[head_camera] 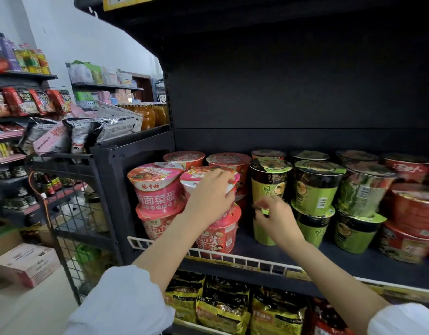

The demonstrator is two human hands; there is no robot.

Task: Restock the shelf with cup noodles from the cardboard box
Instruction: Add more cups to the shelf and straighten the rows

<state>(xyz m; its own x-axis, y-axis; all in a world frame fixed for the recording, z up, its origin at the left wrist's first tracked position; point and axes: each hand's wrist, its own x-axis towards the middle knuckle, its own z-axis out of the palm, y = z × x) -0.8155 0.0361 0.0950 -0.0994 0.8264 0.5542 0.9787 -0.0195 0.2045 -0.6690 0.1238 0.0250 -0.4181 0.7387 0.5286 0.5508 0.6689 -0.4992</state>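
Note:
My left hand (209,195) grips the rim of a pink-and-white cup noodle (199,181), which is tilted on top of a red-pink cup (219,234) at the shelf's front. Beside it on the left, another pink cup (157,187) is stacked on a lower one. My right hand (275,217) pinches the lid edge of a lower green cup noodle (263,234), under an upper green-and-black cup (269,182). The black shelf (377,267) carries more green cups (317,187) and red bowls (414,209) to the right. No cardboard box for the task is clearly identifiable.
A white wire rail (232,258) runs along the shelf front. Yellow-black noodle packets (223,303) fill the shelf below. A black rack (82,184) with snack bags stands at left, and a pink-white carton (27,264) lies on the floor.

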